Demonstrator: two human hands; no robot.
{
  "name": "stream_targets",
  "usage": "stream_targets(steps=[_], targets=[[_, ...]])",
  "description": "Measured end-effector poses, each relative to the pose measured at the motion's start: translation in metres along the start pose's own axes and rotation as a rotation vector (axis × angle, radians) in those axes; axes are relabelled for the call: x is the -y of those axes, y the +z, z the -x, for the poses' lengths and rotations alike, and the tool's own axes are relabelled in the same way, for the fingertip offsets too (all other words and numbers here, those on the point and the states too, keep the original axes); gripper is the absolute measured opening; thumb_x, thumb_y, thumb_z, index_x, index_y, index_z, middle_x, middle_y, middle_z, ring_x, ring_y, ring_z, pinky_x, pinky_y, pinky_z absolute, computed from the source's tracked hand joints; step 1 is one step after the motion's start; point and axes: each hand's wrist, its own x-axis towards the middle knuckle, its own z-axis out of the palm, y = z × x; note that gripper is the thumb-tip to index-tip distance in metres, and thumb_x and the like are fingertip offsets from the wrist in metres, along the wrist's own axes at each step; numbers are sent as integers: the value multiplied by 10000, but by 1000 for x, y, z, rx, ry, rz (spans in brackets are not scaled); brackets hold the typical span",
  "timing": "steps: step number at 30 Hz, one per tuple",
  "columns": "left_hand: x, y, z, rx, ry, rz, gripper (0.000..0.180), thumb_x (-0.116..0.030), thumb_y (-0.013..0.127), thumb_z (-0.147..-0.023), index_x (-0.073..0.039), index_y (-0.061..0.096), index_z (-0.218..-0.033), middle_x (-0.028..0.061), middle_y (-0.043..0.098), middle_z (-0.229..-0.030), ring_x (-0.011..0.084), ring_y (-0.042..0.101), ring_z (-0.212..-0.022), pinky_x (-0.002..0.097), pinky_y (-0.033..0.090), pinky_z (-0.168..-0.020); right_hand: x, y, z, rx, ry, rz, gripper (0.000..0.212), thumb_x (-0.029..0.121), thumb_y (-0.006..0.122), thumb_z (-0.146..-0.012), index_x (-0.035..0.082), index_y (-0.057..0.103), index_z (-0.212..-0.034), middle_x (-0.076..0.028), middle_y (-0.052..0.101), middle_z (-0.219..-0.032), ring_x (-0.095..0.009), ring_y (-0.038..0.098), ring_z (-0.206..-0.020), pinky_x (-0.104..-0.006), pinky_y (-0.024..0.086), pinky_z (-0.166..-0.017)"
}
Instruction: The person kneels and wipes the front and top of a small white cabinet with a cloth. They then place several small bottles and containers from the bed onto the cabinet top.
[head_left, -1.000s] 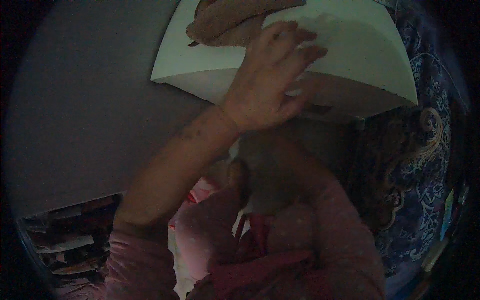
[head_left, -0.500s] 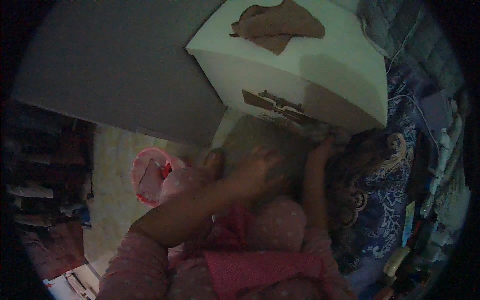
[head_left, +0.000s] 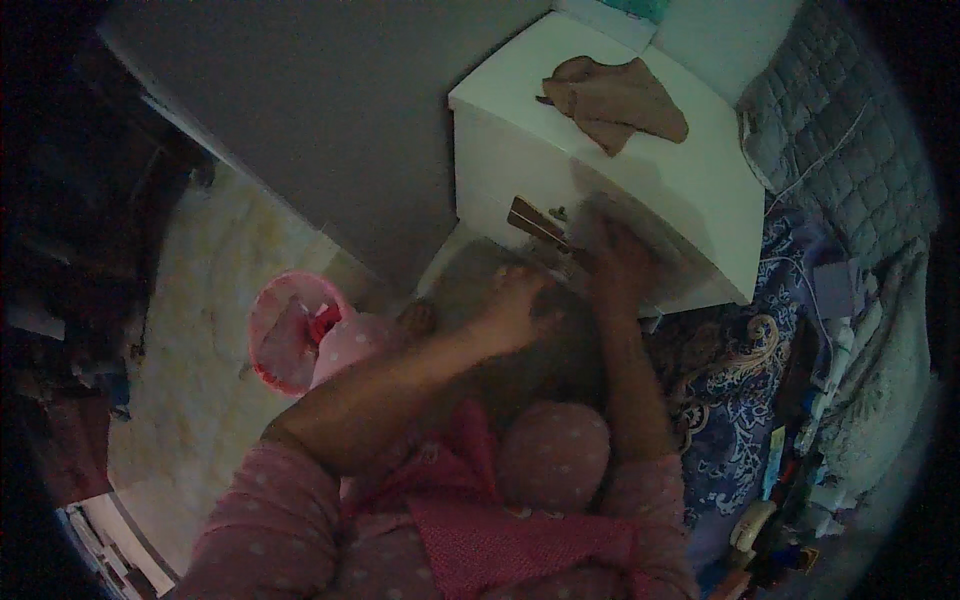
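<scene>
A white cabinet (head_left: 480,165) stands in front of me, with a long brown handle (head_left: 536,222) on its front face. My right hand (head_left: 622,262) is raised against that face, just right of the handle. A pale smear lies about its fingers, and motion blur hides whether a cloth is in them. Lower and to the left, my left hand (head_left: 525,302) hangs over my lap with its fingers curled in. Dim light hides what, if anything, they hold. A crumpled brown cloth (head_left: 622,100) lies on the cabinet top.
A pink basket (head_left: 262,335) with something red inside stands on the pale floor (head_left: 210,300) at my left. A grey panel (head_left: 310,110) rises behind it. To the right are a blue patterned cloth (head_left: 740,420) and a grey quilted cover (head_left: 850,130) with a thin cable.
My right hand has moved up and left, from the cabinet's lower edge onto its front face. My left hand is slightly higher. The whole view has shifted and turned.
</scene>
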Motion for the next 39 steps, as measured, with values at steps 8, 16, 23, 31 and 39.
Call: stream_targets(steps=[8, 16, 23, 31, 39], targets=[[5, -36, -89, -302, -412, 1106, 749, -452, 603, -825, -81, 261, -1378, 144, 494, -1195, 302, 409, -1183, 401, 480, -796, 48, -13, -70, 464, -118, -514, 475, 162, 552, -806, 114, 467, -1271, -140, 503, -1245, -328, 491, -1125, -448, 395, -942], [46, 43, -151, -579, -450, 1079, 852, -291, 704, -734, -88, 185, -1378, 191, 379, -1295, 356, 429, -1119, 455, 450, -842, -75, -94, -96, -3, -203, -162, 424, 76, 572, -807, 34, 472, -1218, -179, 493, -1209, -356, 436, -1152, -449, 360, -966], [48, 0, -164, -845, -540, 953, 630, -196, 609, -774, -21, 310, -1300, 199, 387, -1301, 357, 456, -1118, 438, 433, -882, -113, -74, -72, 150, -88, -64, 417, 260, 546, -869, 82, 487, -1242, -183, 471, -1256, -360, 441, -1146, -460, 349, -983], [52, -34, -170, -1041, -363, 1471, 496, -208, 458, -863, 0, 327, -1294, 180, 409, -1265, 337, 473, -1080, 423, 441, -856, -113, -64, -71, 22, -85, -2, 427, 352, 513, -883, 91, 504, -1221, -151, 471, -1249, -334, 452, -1135, -454, 382, -937], [9, 37, -170, -877, -341, 490, 726, -261, 484, -841, 45, 117, -1387, 303, 218, -1355, 417, 291, -1227, 475, 267, -1020, -111, -70, -73, 28, -3, -54, 366, 286, 529, -876, 82, 539, -1180, -138, 503, -1234, -333, 476, -1121, -432, 380, -950]])
